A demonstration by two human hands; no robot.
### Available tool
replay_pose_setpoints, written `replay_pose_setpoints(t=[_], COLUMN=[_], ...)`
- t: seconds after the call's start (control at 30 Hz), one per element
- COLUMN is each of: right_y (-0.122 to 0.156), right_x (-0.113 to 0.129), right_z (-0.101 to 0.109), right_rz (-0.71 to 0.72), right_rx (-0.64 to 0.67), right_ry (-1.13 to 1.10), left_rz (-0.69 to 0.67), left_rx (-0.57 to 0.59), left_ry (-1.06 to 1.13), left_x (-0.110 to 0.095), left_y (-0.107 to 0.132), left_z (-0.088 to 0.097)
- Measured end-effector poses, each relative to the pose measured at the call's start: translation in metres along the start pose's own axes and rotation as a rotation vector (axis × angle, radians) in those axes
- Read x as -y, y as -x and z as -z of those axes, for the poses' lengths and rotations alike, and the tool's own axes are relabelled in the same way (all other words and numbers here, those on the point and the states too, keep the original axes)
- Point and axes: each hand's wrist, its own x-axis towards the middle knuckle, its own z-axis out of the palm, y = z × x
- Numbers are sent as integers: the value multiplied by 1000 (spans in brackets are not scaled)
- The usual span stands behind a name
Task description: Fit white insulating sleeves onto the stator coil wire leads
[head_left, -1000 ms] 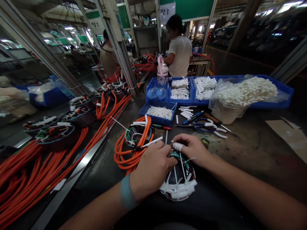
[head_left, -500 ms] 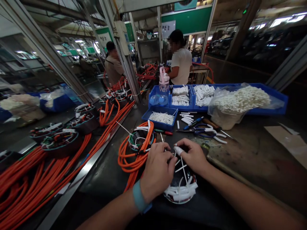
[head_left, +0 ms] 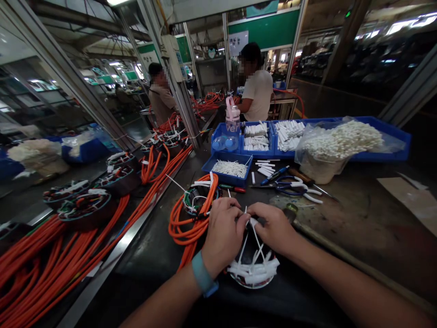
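Observation:
A round motor stator (head_left: pixel 252 279) sits on the dark bench in front of me, white sleeving (head_left: pixel 254 272) along its near rim. Thin white cable ties (head_left: pixel 256 240) rise from it toward my fingers. My left hand (head_left: pixel 223 230) is closed in a pinch at the stator's far side, with thumb and finger at a cable tie. My right hand (head_left: pixel 275 226) pinches the same spot from the right, close to a white sleeve end (head_left: pixel 253 221). The fingertips nearly meet and partly hide what lies between them. Both hands cover the stator's far part.
Behind my left hand lies another stator (head_left: pixel 191 202) with coiled orange cable (head_left: pixel 175 225). Farther back are a tray of cable ties (head_left: pixel 208 166), blue bins (head_left: pixel 273 152) of white sleeves, pliers (head_left: pixel 297 186) and a marker (head_left: pixel 235 188). Stators with orange cables line the left; two people work beyond.
Both hands have drawn closer together, the right moving slightly left. A tie tip now stands up between the fingertips, and the ties below look straighter and more upright.

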Motion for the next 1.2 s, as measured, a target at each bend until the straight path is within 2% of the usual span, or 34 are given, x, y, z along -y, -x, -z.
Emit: replay_pose_setpoints(t=[0.1,0.2,0.27,0.33,0.4,0.6,0.67,0.8,0.97,1.1,1.2], right_y=[0,-9,-19,-29,-37,-45,-44,-35,-28,-25,-23], right_x=[-2,-3,-2,-2,-3,-20,-24,-13,11,8,-7], right_z=[7,16,20,21,20,5,2,7,14,15,23], right_rz=[8,-119,-180,-164,-135,-169,-168,-120,18,-95,-220], right_rx=[76,110,179,286,320,46,-4,-22,-9,-103,-46], right_ry=[-123,-189,-178,-183,-201,-139,-138,-156,-102,-247,-464], left_rz=[-2,-16,-25,-32,-45,-45,-35,-61,-134,-199,-214], left_rx=[-54,-65,-71,-81,-75,47,45,38,102,214,231], left_ry=[60,64,35,2,-36,-141,-123,-125,-138,-184,-190], left_x=[2,4,5,5,4,0,0,1,2,5,8], left_y=[0,-1,-1,-1,-2,2,5,3,-10,-9,-2], left_z=[-1,-2,-2,-3,-3,3,8,12,2,7,18])
